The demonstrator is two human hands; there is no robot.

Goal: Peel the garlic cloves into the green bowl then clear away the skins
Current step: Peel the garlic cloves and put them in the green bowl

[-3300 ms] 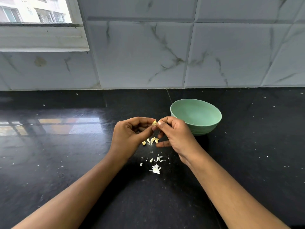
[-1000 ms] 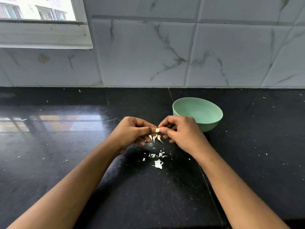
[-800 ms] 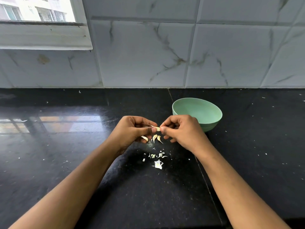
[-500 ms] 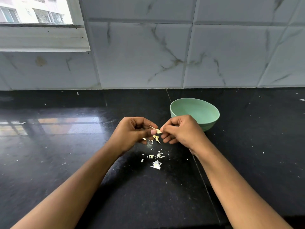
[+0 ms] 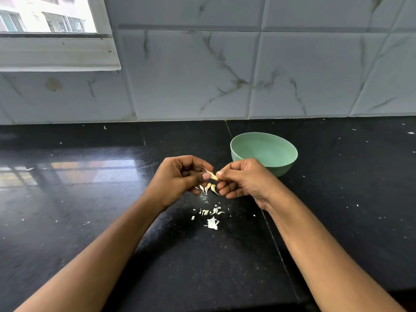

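At the centre of the frame, just above the dark countertop point(image 5: 90, 221), a small garlic clove point(image 5: 212, 175) is pinched between my two hands. My left hand point(image 5: 177, 179) holds it with the thumb against curled fingers. My right hand point(image 5: 243, 181) is curled too, its thumb and forefinger nipping the clove's end, and a thin wisp of skin sticks up from the clove. I judge this to be the peeling step, early in the task. The next move calls for pulling that skin free, then dropping the bare clove into the green bowl point(image 5: 286, 165). The bowl sits just behind my right hand, right of centre, and no garlic shows in the part of it I can see. Directly below my hands lie what look like a few more cloves point(image 5: 208, 188), and lower down a scatter of skins point(image 5: 212, 222) waits to be cleared. Nothing stands between my hands and the bowl. Marbled wall tiles point(image 5: 292, 75) fill the top, with a window point(image 5: 45, 19) at the upper left.
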